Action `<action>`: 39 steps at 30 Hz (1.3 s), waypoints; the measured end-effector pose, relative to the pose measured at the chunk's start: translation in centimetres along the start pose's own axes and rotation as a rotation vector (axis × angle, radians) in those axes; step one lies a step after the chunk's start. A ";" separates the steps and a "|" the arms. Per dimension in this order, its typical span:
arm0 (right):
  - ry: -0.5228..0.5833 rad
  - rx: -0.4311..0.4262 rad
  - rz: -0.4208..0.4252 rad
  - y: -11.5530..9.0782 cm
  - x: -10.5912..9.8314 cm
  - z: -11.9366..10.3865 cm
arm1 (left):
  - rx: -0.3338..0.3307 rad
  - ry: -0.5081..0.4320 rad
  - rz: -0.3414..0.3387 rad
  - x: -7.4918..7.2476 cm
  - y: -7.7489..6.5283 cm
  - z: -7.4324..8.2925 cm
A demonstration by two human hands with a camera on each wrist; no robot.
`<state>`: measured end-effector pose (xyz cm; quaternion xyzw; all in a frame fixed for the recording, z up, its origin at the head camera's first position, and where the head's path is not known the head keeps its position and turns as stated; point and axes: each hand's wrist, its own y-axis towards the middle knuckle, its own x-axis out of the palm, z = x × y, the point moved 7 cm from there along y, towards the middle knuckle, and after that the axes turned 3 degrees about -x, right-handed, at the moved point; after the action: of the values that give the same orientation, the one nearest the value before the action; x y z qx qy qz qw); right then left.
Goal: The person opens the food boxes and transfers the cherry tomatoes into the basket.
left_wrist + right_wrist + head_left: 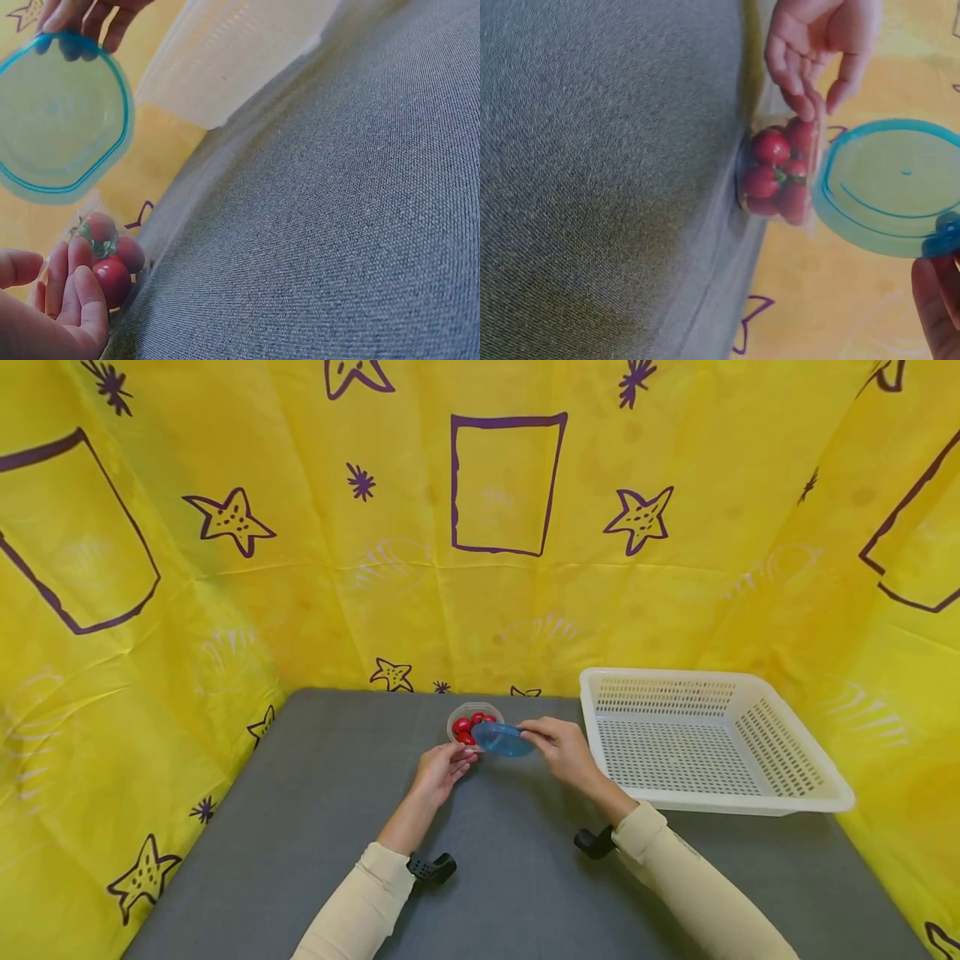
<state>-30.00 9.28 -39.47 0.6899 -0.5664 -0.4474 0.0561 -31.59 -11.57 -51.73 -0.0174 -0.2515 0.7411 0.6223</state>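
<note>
A small clear container stands on the grey table and holds several red cherry tomatoes, some with green stems. Fairly straight fingers of my left hand touch the container's near side; the thumb stands apart from it in the left wrist view. My right hand pinches the edge of a translucent blue lid. That lid is tilted and held off the table, just right of the container. In the head view it overlaps part of the container's rim and hides some tomatoes.
On the right of the grey table sits a large white perforated plastic basket. A yellow cloth with purple drawings hangs behind the table and along both sides. Each wrist wears a dark band.
</note>
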 end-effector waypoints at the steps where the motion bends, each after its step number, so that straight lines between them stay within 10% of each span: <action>1: 0.012 0.023 -0.010 -0.1 -0.1 0.2 | 0.001 -0.001 -0.004 0.0 0.0 0.0; 14: 0.183 0.294 -0.169 -1.9 0.1 1.8 | 0.006 -0.011 -0.003 -0.2 0.4 -0.3; 39: 0.323 0.459 -0.323 -5.4 2.3 3.6 | -0.014 -0.009 0.010 -0.2 0.2 -0.4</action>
<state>-28.59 10.87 -46.03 0.8275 -0.5195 -0.1958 -0.0833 -31.63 -11.62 -52.19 -0.0196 -0.2593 0.7423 0.6175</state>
